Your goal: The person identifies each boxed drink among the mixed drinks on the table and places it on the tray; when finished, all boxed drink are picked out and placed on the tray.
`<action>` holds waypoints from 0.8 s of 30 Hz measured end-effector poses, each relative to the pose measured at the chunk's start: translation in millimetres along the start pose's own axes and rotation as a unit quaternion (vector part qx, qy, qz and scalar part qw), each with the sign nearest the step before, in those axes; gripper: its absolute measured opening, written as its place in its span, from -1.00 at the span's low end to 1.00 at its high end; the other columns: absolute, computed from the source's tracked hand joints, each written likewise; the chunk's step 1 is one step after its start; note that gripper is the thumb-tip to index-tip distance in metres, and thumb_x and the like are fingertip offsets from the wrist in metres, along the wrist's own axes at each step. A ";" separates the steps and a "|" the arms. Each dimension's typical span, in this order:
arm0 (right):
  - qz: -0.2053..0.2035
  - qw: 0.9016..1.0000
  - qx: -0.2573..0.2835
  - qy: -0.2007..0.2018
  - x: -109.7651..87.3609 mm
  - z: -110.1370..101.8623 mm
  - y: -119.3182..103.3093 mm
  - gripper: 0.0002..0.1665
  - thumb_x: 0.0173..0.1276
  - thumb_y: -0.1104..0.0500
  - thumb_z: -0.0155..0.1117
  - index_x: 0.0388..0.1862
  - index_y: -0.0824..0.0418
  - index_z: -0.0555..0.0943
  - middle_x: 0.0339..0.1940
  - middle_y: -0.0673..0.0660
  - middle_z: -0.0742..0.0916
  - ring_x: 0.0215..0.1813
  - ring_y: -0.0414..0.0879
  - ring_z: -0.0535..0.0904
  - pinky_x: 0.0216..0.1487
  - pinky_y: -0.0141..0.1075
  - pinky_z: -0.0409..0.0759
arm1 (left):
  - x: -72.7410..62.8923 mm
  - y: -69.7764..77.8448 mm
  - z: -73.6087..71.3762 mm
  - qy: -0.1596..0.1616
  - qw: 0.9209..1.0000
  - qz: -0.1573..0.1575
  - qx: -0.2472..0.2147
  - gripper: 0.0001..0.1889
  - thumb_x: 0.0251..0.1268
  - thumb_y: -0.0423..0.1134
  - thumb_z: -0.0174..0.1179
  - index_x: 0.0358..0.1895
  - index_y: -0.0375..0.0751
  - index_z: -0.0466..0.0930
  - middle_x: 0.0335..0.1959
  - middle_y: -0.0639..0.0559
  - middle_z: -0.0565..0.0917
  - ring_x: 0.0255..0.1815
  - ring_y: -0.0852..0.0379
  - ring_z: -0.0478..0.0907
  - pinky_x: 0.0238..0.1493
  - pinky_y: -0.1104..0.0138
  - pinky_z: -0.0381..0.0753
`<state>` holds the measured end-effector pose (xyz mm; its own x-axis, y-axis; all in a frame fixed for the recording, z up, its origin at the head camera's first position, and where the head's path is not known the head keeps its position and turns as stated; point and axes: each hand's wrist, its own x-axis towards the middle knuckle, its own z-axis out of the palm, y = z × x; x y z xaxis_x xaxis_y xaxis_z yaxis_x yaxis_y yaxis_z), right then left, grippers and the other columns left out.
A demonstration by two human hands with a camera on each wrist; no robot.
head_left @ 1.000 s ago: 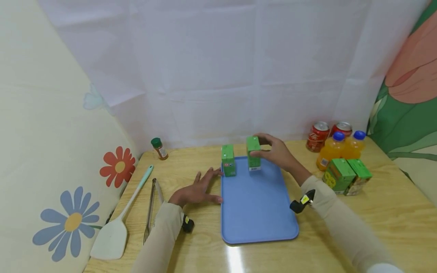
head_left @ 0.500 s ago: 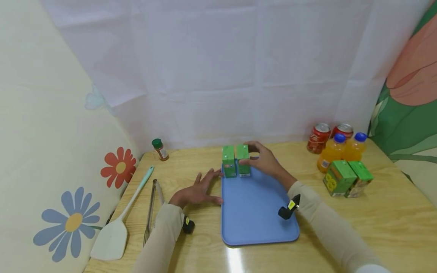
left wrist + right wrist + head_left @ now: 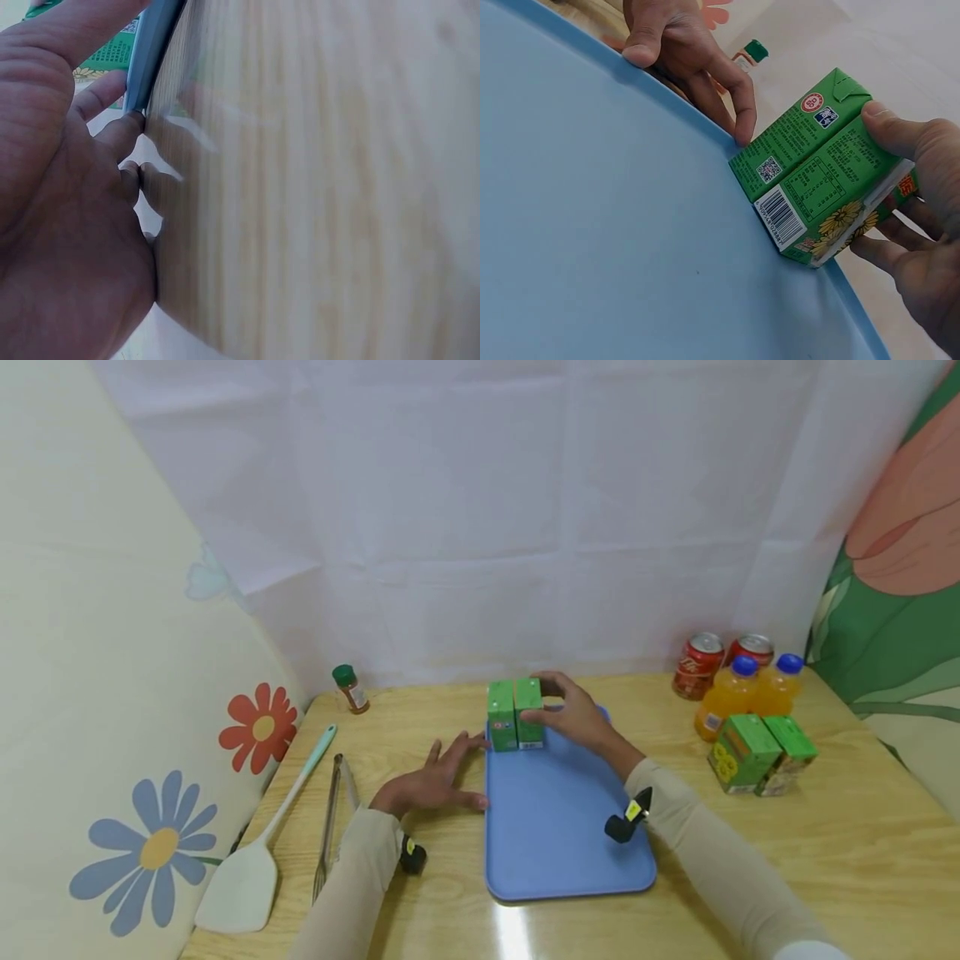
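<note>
On the blue tray (image 3: 566, 827), two green drink cartons stand upright side by side in the far left corner. My right hand (image 3: 573, 714) grips the right-hand carton (image 3: 529, 718) between thumb and fingers; in the right wrist view its barcode side (image 3: 810, 195) faces the camera. The left-hand carton (image 3: 502, 718) stands against it, with no gap that I can make out. My left hand (image 3: 438, 781) rests on the table with spread fingers, its thumb and fingertips touching the tray's left edge. In the left wrist view the palm (image 3: 67, 210) lies beside the tray's rim (image 3: 150, 56).
At the right stand two more green cartons (image 3: 757, 756), two orange drink bottles (image 3: 727, 697) with blue caps and two red cans (image 3: 699, 667). A white spatula (image 3: 243, 881), metal tongs (image 3: 330, 818) and a green-capped spice jar (image 3: 352, 689) are at the left.
My right hand has moved left with its carton, from a gap away to up against the other carton. The left hand has stayed at the tray's edge.
</note>
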<state>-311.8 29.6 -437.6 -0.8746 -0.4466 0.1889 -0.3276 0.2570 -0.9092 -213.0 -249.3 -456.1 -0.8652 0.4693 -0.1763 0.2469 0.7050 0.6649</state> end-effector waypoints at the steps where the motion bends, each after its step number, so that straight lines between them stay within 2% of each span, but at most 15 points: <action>1: 0.000 1.000 0.002 -0.001 0.0 0.7 0.1 -0.05 0.11 -0.27 0.53 0.41 -0.02 0.38 0.25 0.02 0.59 0.30 0.01 0.49 0.24 -0.09 0.57 | -0.2 0.1 0.0 0.000 1.000 -0.001 -0.001 -0.01 0.18 0.21 0.39 0.59 0.18 -0.02 0.67 0.04 -0.17 0.63 -0.09 -0.47 0.50 -0.06 -0.66; 6: 0.002 1.000 0.019 -0.009 -0.3 1.8 1.1 -0.06 0.16 -0.21 0.53 0.44 -0.01 0.35 0.29 0.02 0.56 0.34 0.01 0.45 0.29 -0.10 0.53 | -0.6 0.2 0.0 0.001 1.000 -0.001 -0.002 -0.01 0.18 0.20 0.39 0.59 0.18 -0.01 0.67 0.04 -0.17 0.63 -0.08 -0.47 0.49 -0.06 -0.66; 12: -0.012 0.997 0.052 -0.047 -2.0 -6.3 0.0 0.09 0.22 -0.08 0.53 0.60 0.00 0.12 0.45 0.09 0.43 0.47 0.02 0.31 0.43 -0.08 0.38 | 0.1 0.4 0.5 -0.001 1.000 0.001 -0.001 -0.02 0.19 0.20 0.39 0.59 0.19 -0.01 0.67 0.07 -0.18 0.63 -0.07 -0.48 0.49 -0.06 -0.66; 16: -0.035 0.997 0.047 -0.054 -4.0 -18.8 -6.4 0.09 0.26 -0.03 0.51 0.61 -0.02 0.08 0.49 0.10 0.39 0.51 0.02 0.27 0.50 -0.06 0.27 | -0.1 1.5 -0.2 0.000 1.000 0.003 0.002 -0.01 0.19 0.21 0.38 0.59 0.18 -0.01 0.67 0.02 -0.20 0.63 -0.09 -0.48 0.50 -0.06 -0.66; 24: -0.092 0.992 0.077 -0.047 -12.1 -58.9 -25.8 -0.11 0.42 0.22 0.35 0.60 0.05 0.12 0.51 0.22 0.37 0.52 0.06 0.25 0.54 -0.03 0.17 | -0.7 -1.7 -0.4 -0.003 1.000 -0.003 0.001 0.01 0.17 0.22 0.39 0.60 0.19 -0.02 0.66 -0.08 -0.26 0.62 -0.10 -0.48 0.50 -0.03 -0.67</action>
<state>-313.8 78.9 -394.6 -0.7660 -0.5530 0.3278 -0.4131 0.0328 -0.9101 -212.9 -251.1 -456.8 -0.8635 0.4694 -0.1847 0.2438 0.7089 0.6619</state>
